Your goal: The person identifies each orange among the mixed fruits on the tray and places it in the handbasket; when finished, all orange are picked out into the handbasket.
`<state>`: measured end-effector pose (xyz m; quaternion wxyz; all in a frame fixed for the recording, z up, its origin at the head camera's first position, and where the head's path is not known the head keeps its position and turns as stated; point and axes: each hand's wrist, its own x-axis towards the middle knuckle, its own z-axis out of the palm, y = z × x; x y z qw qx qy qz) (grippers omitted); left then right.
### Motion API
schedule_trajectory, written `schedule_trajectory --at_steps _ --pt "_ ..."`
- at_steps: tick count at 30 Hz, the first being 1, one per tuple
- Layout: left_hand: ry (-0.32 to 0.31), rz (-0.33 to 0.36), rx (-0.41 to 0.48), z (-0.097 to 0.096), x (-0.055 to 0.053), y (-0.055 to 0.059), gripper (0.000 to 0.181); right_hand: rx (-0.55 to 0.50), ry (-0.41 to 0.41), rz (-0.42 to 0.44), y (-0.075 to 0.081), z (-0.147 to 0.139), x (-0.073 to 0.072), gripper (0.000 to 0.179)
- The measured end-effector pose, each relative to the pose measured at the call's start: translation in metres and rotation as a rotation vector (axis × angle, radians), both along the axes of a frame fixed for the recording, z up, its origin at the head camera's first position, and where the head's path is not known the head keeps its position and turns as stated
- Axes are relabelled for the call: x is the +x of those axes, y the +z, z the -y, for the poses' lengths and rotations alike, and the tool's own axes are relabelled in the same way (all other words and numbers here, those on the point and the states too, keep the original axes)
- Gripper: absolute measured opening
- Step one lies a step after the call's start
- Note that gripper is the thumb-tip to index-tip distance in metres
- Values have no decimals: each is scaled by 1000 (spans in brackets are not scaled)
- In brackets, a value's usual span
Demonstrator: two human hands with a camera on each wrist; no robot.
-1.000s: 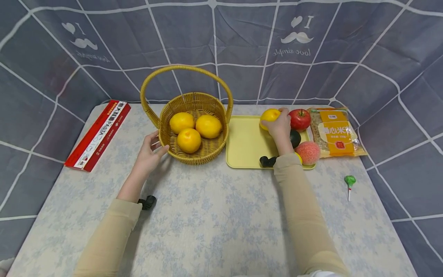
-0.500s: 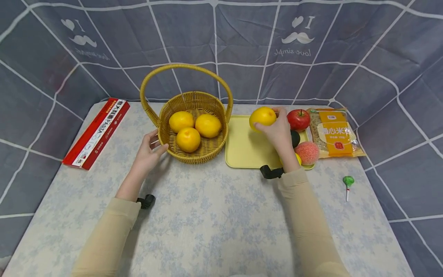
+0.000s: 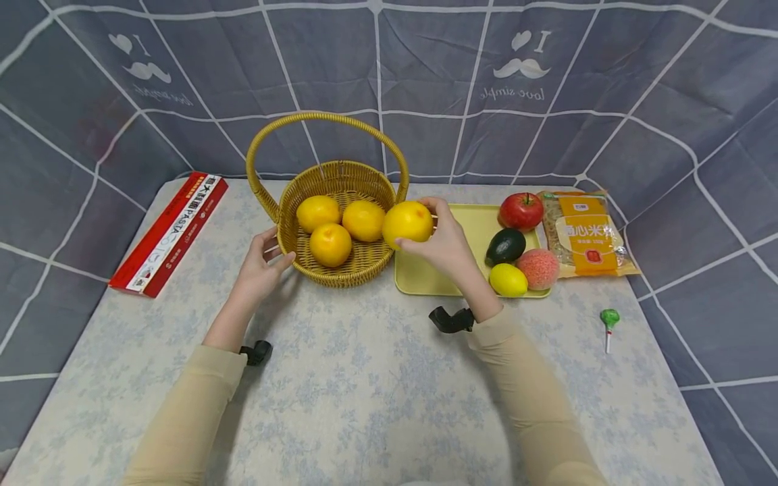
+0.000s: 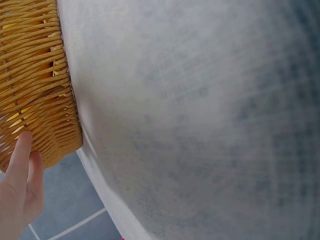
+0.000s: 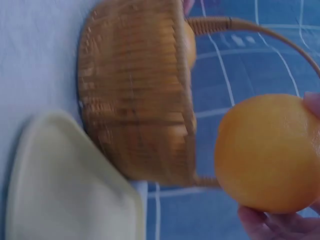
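Observation:
In the head view my right hand (image 3: 448,248) grips a yellow-orange fruit, likely an orange (image 3: 407,223), at the right rim of the wicker basket (image 3: 340,278). The right wrist view shows this orange (image 5: 267,152) large and above rim height, between thumb and fingertips. Three similar fruits, one of them an orange (image 3: 331,245), lie inside the basket. My left hand (image 3: 258,268) rests against the basket's left side, and the left wrist view has its straight fingers (image 4: 20,155) touching the weave. The basket's tall handle (image 3: 328,117) stands upright.
Right of the basket, a pale yellow tray (image 3: 422,280) bears a red apple (image 3: 521,211), an avocado (image 3: 506,246), a lemon (image 3: 508,280) and a fuzzy pink peach (image 3: 538,268). Beyond lie an orange food packet (image 3: 586,236) and a green lollipop (image 3: 609,318). A red pasta box (image 3: 170,233) lies left.
My right hand has lifted the orange from the tray and carried it left to the basket's rim, uncovering the avocado and lemon. My left hand has stayed at the basket.

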<state>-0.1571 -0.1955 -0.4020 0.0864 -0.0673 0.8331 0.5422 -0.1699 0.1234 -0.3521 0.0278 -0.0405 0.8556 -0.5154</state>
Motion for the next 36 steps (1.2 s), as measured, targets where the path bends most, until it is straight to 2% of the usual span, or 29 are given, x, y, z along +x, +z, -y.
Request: schedule_trajectory --at_steps 9,19,30,36 --pt "-5 -3 1 0 -1 0 71 25 80 -36 -13 33 -8 79" --pt "-11 2 6 1 0 1 71 221 195 -84 -29 54 -19 79" --pt "-32 -20 11 3 -3 3 71 395 230 -120 -33 64 -29 78" --pt "-31 -20 7 4 -1 0 71 504 287 -145 -42 69 -35 75"
